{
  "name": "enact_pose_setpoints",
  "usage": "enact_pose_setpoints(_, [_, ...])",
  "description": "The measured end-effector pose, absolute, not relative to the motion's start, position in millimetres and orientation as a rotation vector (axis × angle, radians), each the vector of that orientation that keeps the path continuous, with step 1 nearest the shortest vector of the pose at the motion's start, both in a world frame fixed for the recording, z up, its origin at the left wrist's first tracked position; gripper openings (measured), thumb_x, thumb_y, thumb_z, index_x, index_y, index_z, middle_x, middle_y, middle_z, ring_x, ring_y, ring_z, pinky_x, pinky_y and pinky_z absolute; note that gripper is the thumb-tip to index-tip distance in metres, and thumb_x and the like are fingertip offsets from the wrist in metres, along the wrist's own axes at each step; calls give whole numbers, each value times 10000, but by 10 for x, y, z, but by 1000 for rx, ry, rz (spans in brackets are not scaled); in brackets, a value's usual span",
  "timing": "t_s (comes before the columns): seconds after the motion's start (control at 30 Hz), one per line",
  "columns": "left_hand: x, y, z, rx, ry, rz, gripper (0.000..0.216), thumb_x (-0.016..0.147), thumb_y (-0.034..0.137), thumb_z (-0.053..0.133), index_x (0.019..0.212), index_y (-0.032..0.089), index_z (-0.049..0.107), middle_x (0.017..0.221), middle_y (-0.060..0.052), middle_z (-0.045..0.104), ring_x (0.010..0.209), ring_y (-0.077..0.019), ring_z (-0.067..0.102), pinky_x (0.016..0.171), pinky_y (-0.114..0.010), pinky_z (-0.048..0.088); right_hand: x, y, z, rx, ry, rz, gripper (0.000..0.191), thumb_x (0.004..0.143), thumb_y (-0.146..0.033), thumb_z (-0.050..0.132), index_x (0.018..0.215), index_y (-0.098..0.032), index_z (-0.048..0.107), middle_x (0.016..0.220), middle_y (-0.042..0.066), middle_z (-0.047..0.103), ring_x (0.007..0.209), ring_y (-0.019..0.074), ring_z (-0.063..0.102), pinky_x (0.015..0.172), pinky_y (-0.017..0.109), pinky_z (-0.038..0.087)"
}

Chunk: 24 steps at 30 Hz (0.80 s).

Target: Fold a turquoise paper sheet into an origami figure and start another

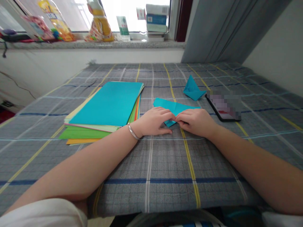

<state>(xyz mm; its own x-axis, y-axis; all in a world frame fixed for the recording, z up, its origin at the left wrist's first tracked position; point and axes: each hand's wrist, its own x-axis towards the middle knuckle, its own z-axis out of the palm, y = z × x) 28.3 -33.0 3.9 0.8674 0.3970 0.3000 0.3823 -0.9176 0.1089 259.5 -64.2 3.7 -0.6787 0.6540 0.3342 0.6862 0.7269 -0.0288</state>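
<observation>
A folded piece of blue paper (174,106) lies on the plaid cloth in front of me, its near corner pointing towards me. My left hand (157,121), with a silver bangle at the wrist, rests on its left part, fingers curled over the paper. From the other side, my right hand (195,121) pinches the paper near its middle, fingertips almost meeting those of the left. Part of the sheet is hidden under both hands. Beyond it stands a folded blue paper boat (193,89).
A stack of coloured paper (109,102), blue on top, lies to the left. On the right is a phone (223,106) with a blurred screen. Bottles, bags and boxes line the windowsill (132,45) behind the cloth-covered table (127,164). A grey curtain (213,31) hangs at the back right.
</observation>
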Motion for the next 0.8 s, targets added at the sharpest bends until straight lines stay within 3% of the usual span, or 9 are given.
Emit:
enact_pose_setpoints(0.1, [295, -345, 5, 3130, 686, 573, 228, 957, 397, 528, 984, 206, 651, 957, -45, 696, 871, -196, 640, 826, -337, 457, 2603, -624, 11, -1091, -2527, -133, 200, 881, -204, 504, 876, -229, 702, 935, 20, 756, 877, 202, 692, 750, 308, 481])
enact_pose_setpoints(0.3, [341, -410, -11, 3016, 850, 849, 282, 988, 383, 466, 883, 208, 661, 912, -29, 705, 832, -161, 644, 737, -281, 464, 2592, -611, -4, -1140, -2388, -100, 164, 858, -207, 527, 871, -232, 689, 969, 29, 755, 903, 204, 688, 792, 317, 486])
enact_pose_setpoints(0.47, [389, -448, -3, 2928, 872, 1021, 284, 988, 351, 474, 821, 190, 637, 899, -41, 700, 814, -147, 632, 742, -267, 476, 2520, -625, 26, -1099, -2306, -84, 148, 879, -207, 513, 875, -232, 659, 940, 27, 739, 913, 192, 675, 805, 308, 487])
enact_pose_setpoints(0.8, [425, -425, -17, 2902, 741, 1206, 189, 962, 284, 537, 823, 190, 622, 855, -23, 699, 791, -144, 618, 746, -269, 476, 2452, -575, -32, -953, -2208, -59, 131, 778, -112, 571, 806, -233, 614, 863, 9, 706, 830, 180, 661, 754, 298, 498])
